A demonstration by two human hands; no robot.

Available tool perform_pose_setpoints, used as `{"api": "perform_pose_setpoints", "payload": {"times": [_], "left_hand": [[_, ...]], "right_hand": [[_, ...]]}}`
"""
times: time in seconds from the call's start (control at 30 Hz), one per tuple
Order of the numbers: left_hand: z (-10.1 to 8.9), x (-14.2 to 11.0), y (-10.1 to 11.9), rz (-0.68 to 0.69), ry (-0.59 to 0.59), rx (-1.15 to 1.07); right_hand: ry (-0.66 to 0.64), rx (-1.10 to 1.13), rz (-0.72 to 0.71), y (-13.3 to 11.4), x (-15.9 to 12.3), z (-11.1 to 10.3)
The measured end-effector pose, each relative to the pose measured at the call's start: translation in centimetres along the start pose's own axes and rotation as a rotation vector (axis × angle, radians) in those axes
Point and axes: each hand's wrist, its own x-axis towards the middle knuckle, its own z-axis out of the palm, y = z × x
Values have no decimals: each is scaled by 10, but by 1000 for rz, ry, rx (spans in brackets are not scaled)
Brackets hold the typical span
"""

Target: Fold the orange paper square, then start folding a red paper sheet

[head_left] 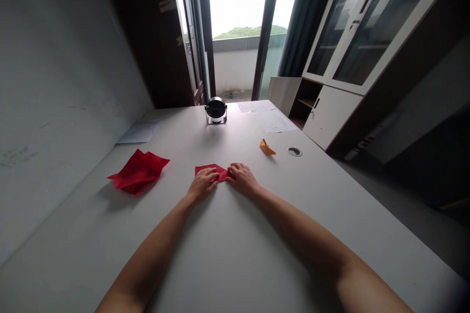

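A small folded red paper (216, 170) lies flat on the white table (227, 254) in front of me. My left hand (201, 184) rests on its left part, fingers bent and pressing down on it. My right hand (242, 177) presses its right edge with curled fingers. Both forearms stretch across the table towards it. Much of the paper is hidden under my fingers.
A pile of loose red paper sheets (138, 172) lies to the left. A small orange folded paper figure (267, 147) sits to the right, beside a round cable hole (294, 151). A small black desk fan (216, 110) and white sheets (273, 121) lie at the far end.
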Motion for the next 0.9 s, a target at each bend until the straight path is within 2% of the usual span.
{"api": "perform_pose_setpoints", "payload": {"times": [0.23,0.43,0.6,0.73,0.83,0.9], "left_hand": [[3,1,-1,-70,108,-71],[0,1,5,-79,140,-30],[-1,1,7,-112,149,-41],[-5,2,3,-165,271,-90],[-9,1,-5,-287,385,-213],[-12,1,-11,-391,444,-382]], "right_hand": [[-5,143,-3,3,4,3],[47,306,66,-5,7,4],[-7,554,127,-10,5,5],[23,805,140,-8,6,5],[52,976,155,-4,8,2],[58,1086,156,-4,9,-1]]}}
